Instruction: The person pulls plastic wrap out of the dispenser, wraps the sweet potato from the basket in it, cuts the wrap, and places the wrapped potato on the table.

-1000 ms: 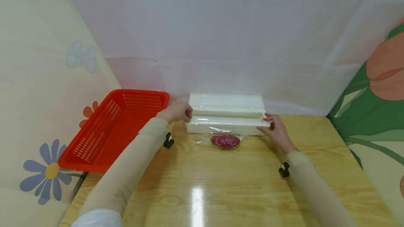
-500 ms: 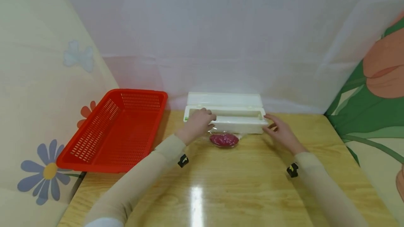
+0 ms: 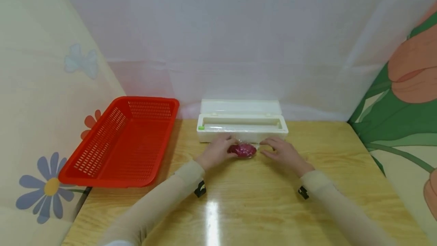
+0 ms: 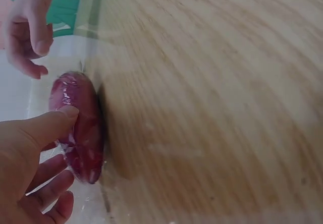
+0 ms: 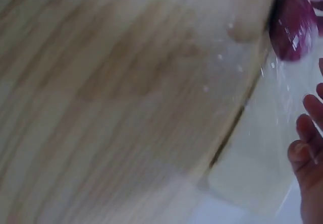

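Both hands left white box (image 3: 242, 127), now flank red wrapped lump (image 3: 242, 150): left hand (image 3: 216, 154) fingers touch it, right hand (image 3: 283, 153) relaxed beside.

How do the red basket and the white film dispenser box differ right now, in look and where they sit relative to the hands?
The red basket has perforated walls and looks empty; the white dispenser box has solid walls, its lid open. The basket is the larger and overhangs the table's left edge; the box sits wholly on it at the back. The basket lies apart from both hands; the box is just behind the left hand and right hand. Both are open-topped rectangles.
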### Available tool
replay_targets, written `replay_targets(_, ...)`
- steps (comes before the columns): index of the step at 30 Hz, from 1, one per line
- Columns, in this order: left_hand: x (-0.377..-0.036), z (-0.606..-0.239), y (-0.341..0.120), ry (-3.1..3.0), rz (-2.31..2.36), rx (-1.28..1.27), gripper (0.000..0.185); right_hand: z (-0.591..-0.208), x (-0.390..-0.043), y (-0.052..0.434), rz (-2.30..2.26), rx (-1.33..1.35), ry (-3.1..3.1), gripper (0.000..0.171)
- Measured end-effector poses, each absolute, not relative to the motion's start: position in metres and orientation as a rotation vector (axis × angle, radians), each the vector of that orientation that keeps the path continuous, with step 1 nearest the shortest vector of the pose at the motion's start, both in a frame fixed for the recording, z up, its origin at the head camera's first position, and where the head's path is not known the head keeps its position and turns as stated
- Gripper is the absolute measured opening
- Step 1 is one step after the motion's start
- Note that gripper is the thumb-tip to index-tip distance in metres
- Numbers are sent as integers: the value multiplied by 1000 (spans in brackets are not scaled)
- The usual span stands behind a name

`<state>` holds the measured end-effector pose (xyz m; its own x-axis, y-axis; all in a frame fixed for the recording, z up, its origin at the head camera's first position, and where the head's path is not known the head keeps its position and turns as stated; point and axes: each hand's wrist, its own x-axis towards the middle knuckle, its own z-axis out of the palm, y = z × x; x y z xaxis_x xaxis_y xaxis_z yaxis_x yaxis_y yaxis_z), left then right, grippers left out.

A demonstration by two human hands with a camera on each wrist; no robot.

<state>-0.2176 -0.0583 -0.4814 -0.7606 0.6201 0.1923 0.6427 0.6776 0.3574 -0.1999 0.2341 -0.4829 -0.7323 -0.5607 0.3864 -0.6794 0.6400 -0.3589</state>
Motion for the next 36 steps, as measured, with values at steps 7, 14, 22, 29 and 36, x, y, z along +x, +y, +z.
replay_targets(7,-219,-491,-59,-2850,-662,-1037,50,-491,-201,206,657,957,-2856,59)
replay_targets(14,-219,-498,-57,-2879,-639,-1010,50,-498,-207,192,693,938,-2851,60)
replay_targets(22,-220,-500,-61,-2856,-871,-991,46,-495,-202,181,640,861,-2872,45)
replay_targets(29,-218,-499,-67,-2851,-952,-1009,45,-493,-190,173,760,733,-2979,35)
replay_targets(36,-207,-496,-67,-2916,-968,-1019,41,-495,-180,178,843,734,-2996,38)
